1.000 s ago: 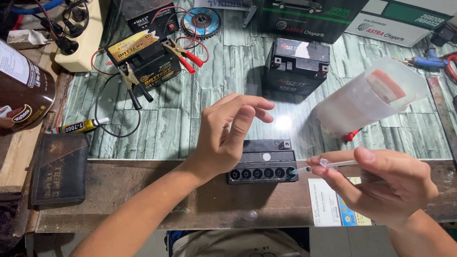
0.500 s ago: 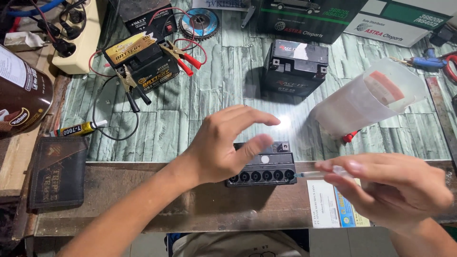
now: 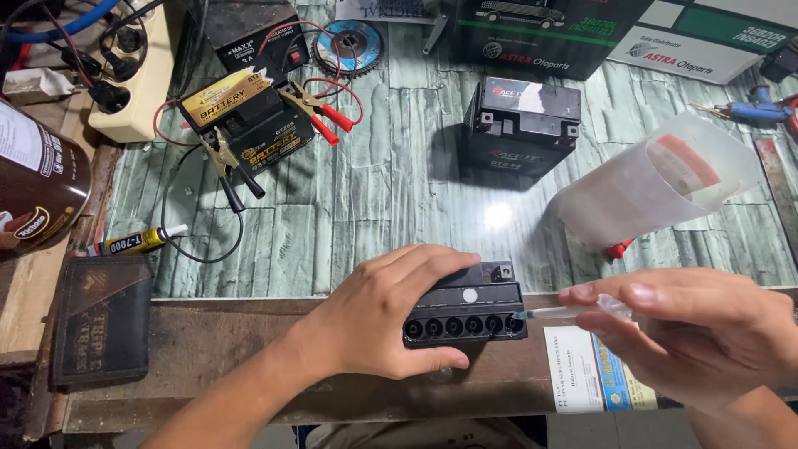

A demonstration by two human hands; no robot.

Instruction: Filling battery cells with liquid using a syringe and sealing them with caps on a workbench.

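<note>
You steady the battery (image 3: 465, 312) and feed its end cell from a syringe (image 3: 565, 313).

Your left hand (image 3: 378, 320) is closed over the battery, at lower centre of the frame on the bench edge (image 3: 208, 341), thumb under its front, fingers across its top. Your right hand (image 3: 698, 333), lower right, pinches the syringe, its tip at the rightmost of the six holes along the battery's face. This looks like the filling step; the next move calls for keeping the tip seated in that hole and pressing slowly, the battery held firm. Against the earlier frames, your left hand has dropped from hovering, fingers lifted, to a full grip, and the syringe tip has closed in from just right of the battery to the hole. A plastic jug (image 3: 657, 187) stands at right, two more batteries further up.
</note>
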